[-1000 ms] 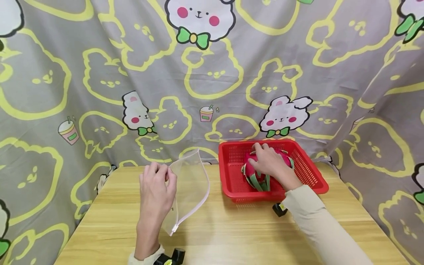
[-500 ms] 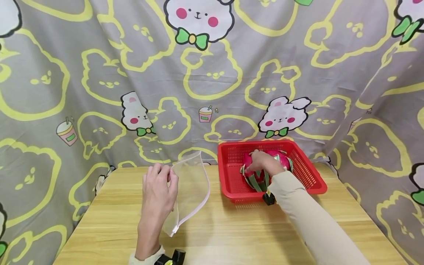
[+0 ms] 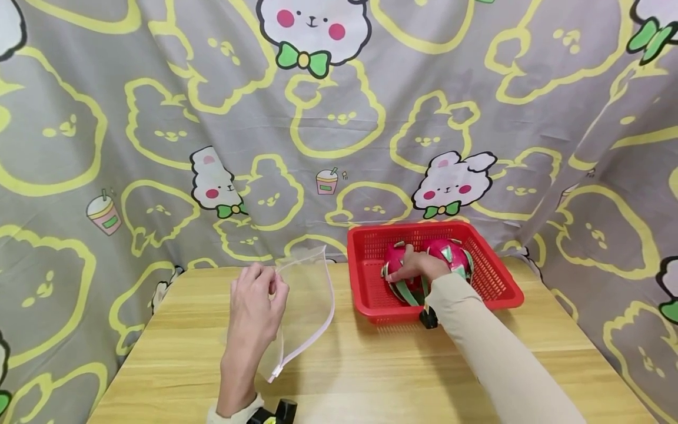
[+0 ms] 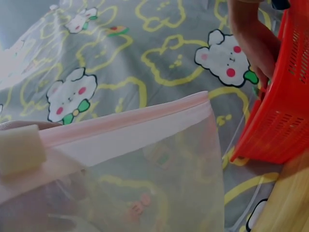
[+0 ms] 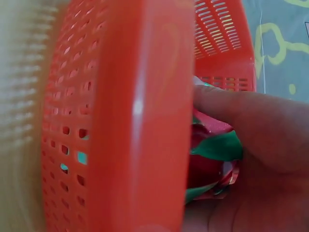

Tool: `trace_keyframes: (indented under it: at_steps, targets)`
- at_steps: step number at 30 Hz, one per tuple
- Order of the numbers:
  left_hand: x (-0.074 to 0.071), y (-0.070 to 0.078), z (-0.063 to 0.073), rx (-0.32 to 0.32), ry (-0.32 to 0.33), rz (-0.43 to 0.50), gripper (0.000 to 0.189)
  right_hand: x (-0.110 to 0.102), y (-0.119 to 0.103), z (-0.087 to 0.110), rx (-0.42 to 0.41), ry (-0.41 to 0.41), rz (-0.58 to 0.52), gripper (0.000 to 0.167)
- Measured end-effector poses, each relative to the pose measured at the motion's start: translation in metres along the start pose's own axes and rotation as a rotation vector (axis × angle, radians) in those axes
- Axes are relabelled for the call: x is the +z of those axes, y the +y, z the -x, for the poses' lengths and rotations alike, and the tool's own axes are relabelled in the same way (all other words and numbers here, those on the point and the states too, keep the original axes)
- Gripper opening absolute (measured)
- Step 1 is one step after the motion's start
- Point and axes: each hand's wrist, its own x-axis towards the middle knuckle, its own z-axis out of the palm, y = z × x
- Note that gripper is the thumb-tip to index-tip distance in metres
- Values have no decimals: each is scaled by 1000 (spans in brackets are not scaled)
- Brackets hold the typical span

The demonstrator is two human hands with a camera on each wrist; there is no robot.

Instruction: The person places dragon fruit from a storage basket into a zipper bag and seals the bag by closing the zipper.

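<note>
My left hand point(image 3: 258, 300) pinches the edge of a clear, frosted slider zip bag point(image 3: 307, 294) and holds it upright over the table, its mouth partly spread. In the left wrist view the bag's pale pink zip strip and cream slider point(image 4: 20, 150) stand out. Inside a red plastic basket point(image 3: 365, 300) lie two pink dragon fruits with green scales. My right hand point(image 3: 421, 265) grips the left dragon fruit point(image 3: 394, 254), thumb on its near left side. The right dragon fruit point(image 3: 450, 256) sits beside that hand. In the right wrist view the basket rim hides part of the gripped fruit.
The wooden table point(image 3: 360, 377) runs under both arms. Behind it hangs a grey curtain point(image 3: 339, 135) with yellow cartoon outlines, close to the basket's back rim. The basket's raised walls surround the right hand.
My right hand has moved down into the basket and left, from over the fruits to round the left dragon fruit, uncovering the right one. The left hand and bag have barely shifted.
</note>
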Motion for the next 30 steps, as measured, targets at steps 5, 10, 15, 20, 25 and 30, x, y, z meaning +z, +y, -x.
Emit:
trace_keyframes:
  at_steps: [5, 10, 15, 20, 25, 30]
  targets:
    - [-1, -3, 2, -26, -11, 4, 30, 2, -3, -3, 18, -16, -35, 111]
    - [0, -6, 3, -51, -17, 12, 30, 6, -3, -5, 15, -22, -96, 107]
    - [1, -7, 3, -60, -34, 21, 30, 10, 5, 0, 20, -61, -235, 119]
    - [0, -9, 2, -62, -35, 25, 30, 10, 5, -3, -10, -68, -327, 111]
    - [-2, -10, 2, -61, -39, 33, 31, 12, -2, -5, -47, -89, -343, 108]
    - [-4, -9, 0, -65, -51, 39, 31, 11, -7, -5, -44, -94, -310, 112]
